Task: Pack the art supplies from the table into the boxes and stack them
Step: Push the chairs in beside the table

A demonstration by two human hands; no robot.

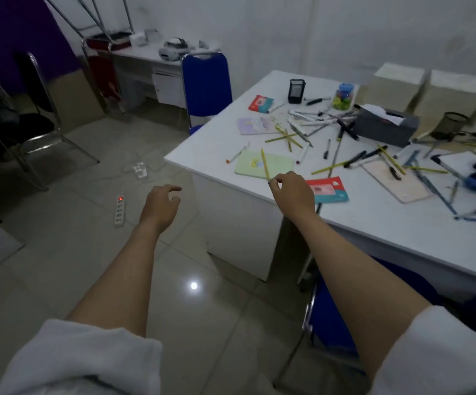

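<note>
Pens, markers and yellow pencils (285, 136) lie scattered over the white table (387, 229). A green notebook (276, 163) lies near the table's left corner with a yellow pencil (264, 163) across it. My right hand (292, 192) hovers at the table's front edge, and its thumb and forefinger pinch the near end of that pencil. My left hand (160, 203) hangs over the floor left of the table, fingers loosely curled, holding nothing. An open grey box (385, 125) stands further back among the pens.
A purple notebook (255, 125), two red-and-teal packets (329, 191), a pink pad (402, 182), a jar (343, 96) and two black mesh cups (296, 91) share the table. Blue chairs (205, 81) stand at its far end and beneath it. A power strip (120, 209) lies on the floor.
</note>
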